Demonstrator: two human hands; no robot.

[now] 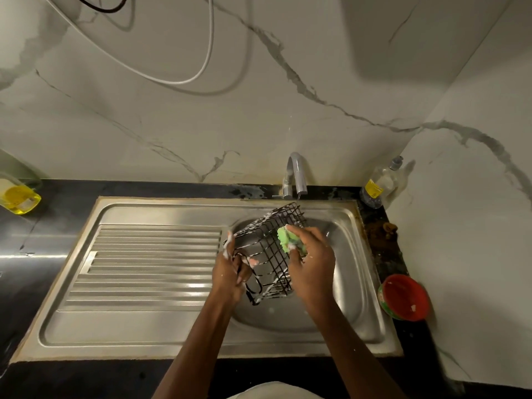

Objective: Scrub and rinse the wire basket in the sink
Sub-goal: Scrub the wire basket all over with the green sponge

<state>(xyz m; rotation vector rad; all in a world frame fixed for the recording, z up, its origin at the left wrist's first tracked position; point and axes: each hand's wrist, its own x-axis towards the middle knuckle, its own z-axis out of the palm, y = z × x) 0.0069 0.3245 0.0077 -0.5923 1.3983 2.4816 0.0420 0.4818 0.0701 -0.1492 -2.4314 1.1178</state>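
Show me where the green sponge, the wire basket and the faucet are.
green sponge (283,238): head view, on its foamy green face beside the fingers.
wire basket (266,243): head view, on its black side grid.
faucet (296,174): head view, on the curved chrome spout.

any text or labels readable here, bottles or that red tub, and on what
No text can be read in this view.
Clear bottle by the wall: yellow label, print too small and blurred.
Yellow liquid bottle at the left edge: pale label, blurred.
Red tub right of the sink: green side with red and white marks, unreadable.
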